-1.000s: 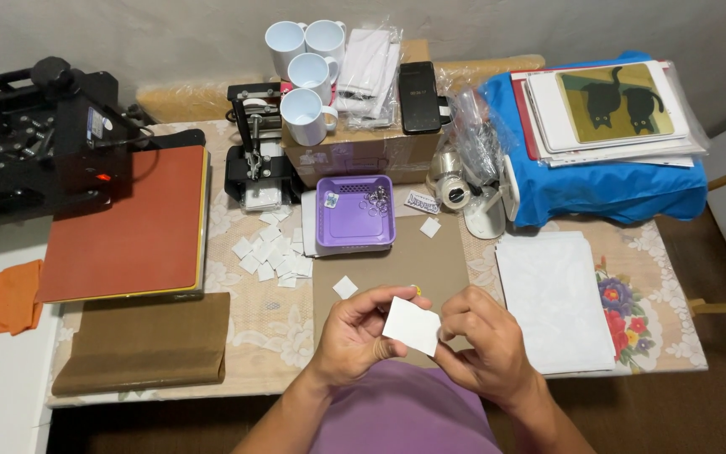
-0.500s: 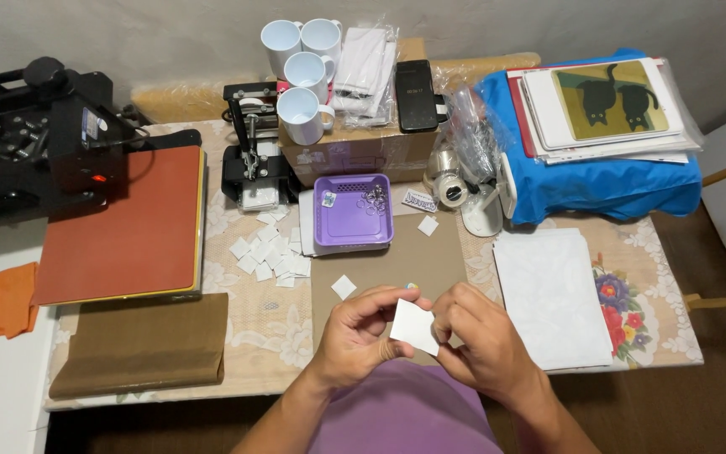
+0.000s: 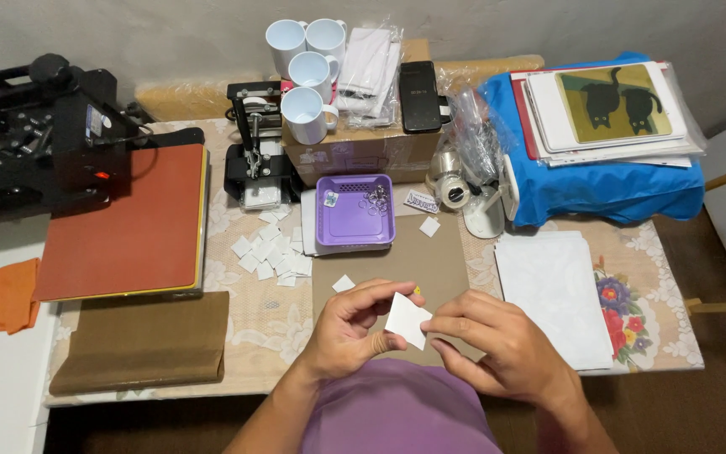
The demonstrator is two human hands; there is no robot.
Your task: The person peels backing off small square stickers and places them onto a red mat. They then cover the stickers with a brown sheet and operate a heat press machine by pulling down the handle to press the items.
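White card piece (image 3: 407,320), small and four-sided, sits tilted between both hands just above the near edge of the table (image 3: 254,336), over a brown sheet (image 3: 397,261). Left hand (image 3: 351,333) curls inward with the wrist bent, thumb under the card's lower left edge and fingers arched over its top, pinching it. Right hand (image 3: 497,346) lies palm down, fingers pointing left, their tips gripping the card's right corner. Both hands are closed on the card, which touches nothing else.

Just beyond the fingers a small white square (image 3: 343,283) lies on the brown sheet. Farther in, a purple tray (image 3: 354,214) stands near the table's middle, with a scatter of white squares (image 3: 272,250) to its left. Toward the left edge lies an orange-red pad (image 3: 128,223) of a black heat press (image 3: 39,139), with a folded brown sheet (image 3: 140,340) nearer the front. At the far edge four white mugs (image 3: 306,63) stand on a cardboard box (image 3: 355,151), and a blue bundle (image 3: 607,181) bearing stacked sheets fills the far right corner.
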